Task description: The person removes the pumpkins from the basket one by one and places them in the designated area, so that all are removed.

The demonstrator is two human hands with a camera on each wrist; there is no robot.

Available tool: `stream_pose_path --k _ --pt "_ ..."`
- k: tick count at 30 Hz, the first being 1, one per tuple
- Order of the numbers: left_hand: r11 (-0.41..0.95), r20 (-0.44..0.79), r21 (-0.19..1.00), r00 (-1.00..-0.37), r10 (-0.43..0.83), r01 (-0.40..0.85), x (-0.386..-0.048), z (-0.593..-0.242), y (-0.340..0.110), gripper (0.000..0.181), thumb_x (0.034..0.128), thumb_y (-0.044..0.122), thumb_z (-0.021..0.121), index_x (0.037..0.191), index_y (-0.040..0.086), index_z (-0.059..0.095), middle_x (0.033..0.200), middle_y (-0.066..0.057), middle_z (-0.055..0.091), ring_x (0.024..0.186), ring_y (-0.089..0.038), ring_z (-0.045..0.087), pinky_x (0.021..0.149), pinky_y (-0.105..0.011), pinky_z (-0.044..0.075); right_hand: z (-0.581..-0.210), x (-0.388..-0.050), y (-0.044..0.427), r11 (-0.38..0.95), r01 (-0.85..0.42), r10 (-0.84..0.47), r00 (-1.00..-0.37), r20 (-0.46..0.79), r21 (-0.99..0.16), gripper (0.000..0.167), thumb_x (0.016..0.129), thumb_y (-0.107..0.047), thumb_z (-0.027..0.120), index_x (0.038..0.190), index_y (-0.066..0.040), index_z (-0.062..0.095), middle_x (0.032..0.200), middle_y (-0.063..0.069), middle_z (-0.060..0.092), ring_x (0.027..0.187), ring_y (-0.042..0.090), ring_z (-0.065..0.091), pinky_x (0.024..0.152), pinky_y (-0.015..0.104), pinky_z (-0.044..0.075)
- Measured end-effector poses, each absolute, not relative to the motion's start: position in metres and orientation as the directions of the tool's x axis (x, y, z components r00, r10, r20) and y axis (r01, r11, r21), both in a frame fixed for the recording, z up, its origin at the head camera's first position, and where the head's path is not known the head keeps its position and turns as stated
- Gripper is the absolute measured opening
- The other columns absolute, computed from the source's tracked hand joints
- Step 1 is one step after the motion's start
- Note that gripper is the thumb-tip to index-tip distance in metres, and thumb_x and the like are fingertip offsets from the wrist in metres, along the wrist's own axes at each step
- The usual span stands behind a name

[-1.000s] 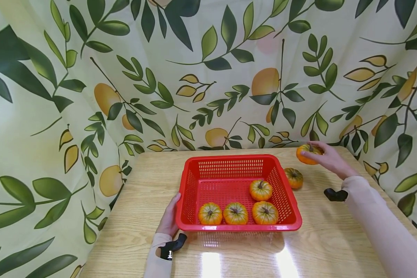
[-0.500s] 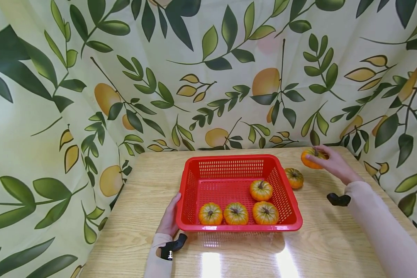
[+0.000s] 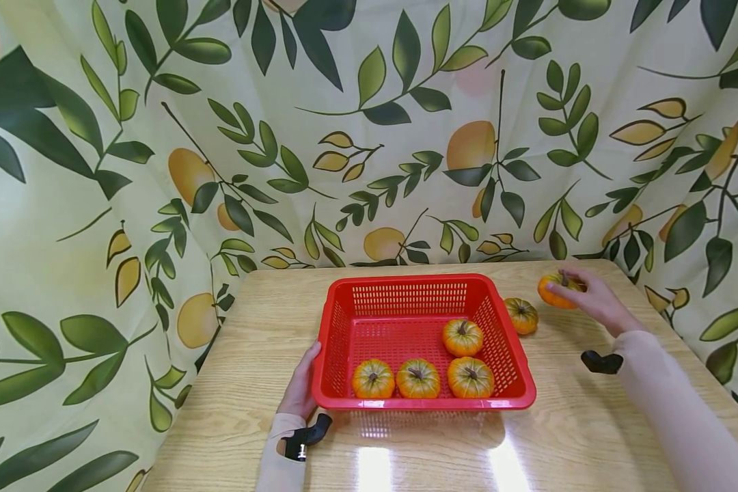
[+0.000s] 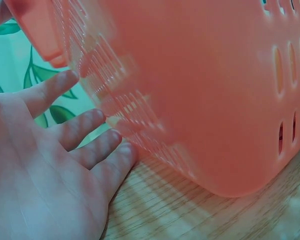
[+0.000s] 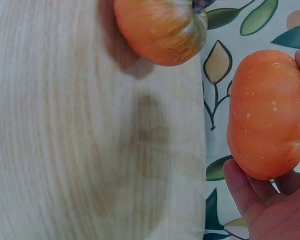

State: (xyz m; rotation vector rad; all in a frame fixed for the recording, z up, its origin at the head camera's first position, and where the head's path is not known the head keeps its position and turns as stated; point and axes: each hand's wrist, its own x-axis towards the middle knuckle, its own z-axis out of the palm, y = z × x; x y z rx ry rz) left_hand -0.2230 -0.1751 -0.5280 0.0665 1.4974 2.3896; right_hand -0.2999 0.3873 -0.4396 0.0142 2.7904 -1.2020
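Gripping an orange pumpkin [image 3: 553, 294] in your right hand [image 3: 598, 301], your left hand [image 3: 300, 387] straight-fingered against the red basket [image 3: 424, 404], four pumpkins [image 3: 470, 378] inside.

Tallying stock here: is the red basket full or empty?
Partly filled: four pumpkins lie in the red basket, leaving its back-left floor bare.

My head view is bright, with two white glare patches on the near worktop [image 3: 443, 454] and a washed-out glow on the patterned cloth [image 3: 12, 229] at far left. My left wrist view has a teal cast, the basket [image 4: 205, 100] soft and blurred; my right wrist view is greyer, soft-edged shadows falling across the worktop
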Motion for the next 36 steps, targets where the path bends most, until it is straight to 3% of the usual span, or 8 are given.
stream_pose_path --k 13,36 --pt "-0.417 -0.117 0.875 -0.943 0.312 -0.247 -0.222 -0.528 -0.176 0.049 0.1043 0.049 0.041 0.143 0.019 0.044 0.128 0.002 0.062 0.114 -0.014 0.060 0.099 -0.034 0.052 -0.456 -0.296 0.391 0.673 0.082 -0.015 -0.992 -0.125 -0.735 0.093 0.100 -0.056 0.053 0.158 0.005 0.014 0.158 0.040 0.018 0.141 0.059 0.021 0.110 0.076 0.025" --pt "-0.402 -0.141 0.882 -0.952 0.271 -0.246 -0.223 -0.529 -0.174 0.059 0.1035 0.050 0.043 0.151 0.015 0.035 0.134 -0.002 0.059 0.118 -0.018 0.058 0.099 -0.036 0.052 -0.473 -0.294 0.391 0.671 0.148 0.016 -0.983 -0.185 -0.727 0.098 0.097 -0.060 0.054 0.158 0.006 0.013 0.158 0.042 0.012 0.141 0.061 0.017 0.110 0.078 0.020"
